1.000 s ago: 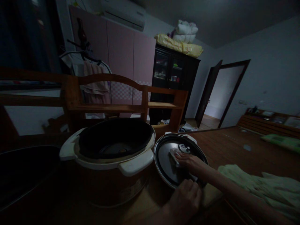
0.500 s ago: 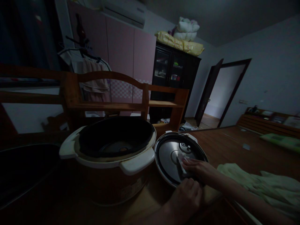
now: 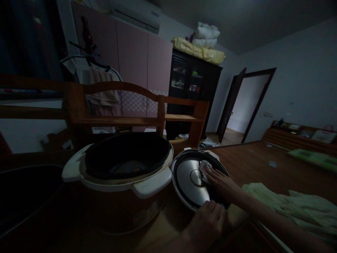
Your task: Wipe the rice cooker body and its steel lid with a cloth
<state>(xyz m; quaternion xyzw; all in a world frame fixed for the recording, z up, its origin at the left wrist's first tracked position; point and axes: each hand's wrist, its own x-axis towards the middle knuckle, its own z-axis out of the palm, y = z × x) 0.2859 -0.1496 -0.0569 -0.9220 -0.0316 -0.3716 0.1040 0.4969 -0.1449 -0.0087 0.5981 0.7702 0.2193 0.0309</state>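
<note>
A round metal lid (image 3: 185, 179) with a dark sealing rim rests tilted, inner side up, right of the cooker body. My right hand (image 3: 219, 181) presses a crumpled white wipe (image 3: 205, 171) against the lid's upper right, fingers stretched over it. At the lid's near edge my left hand (image 3: 209, 218) is closed, its fingers curled on the rim; the fingertips are hidden. The cooker body (image 3: 151, 188), with white side handles, stands uncovered beside the lid. Its dark interior (image 3: 129, 153) is hard to make out.
A large dark basin-like vessel (image 3: 28, 196) is at the left. Pale green cloth (image 3: 292, 203) lies right of my right forearm on the wooden surface (image 3: 244, 158). Behind the cooker runs a wooden shelf frame (image 3: 118, 120). A door (image 3: 230, 105) stands ajar farther back.
My right hand has slid the wipe from near the lid's centre up towards its upper right, over the small vent holes. My left hand stays at the near rim. The view has shifted slightly.
</note>
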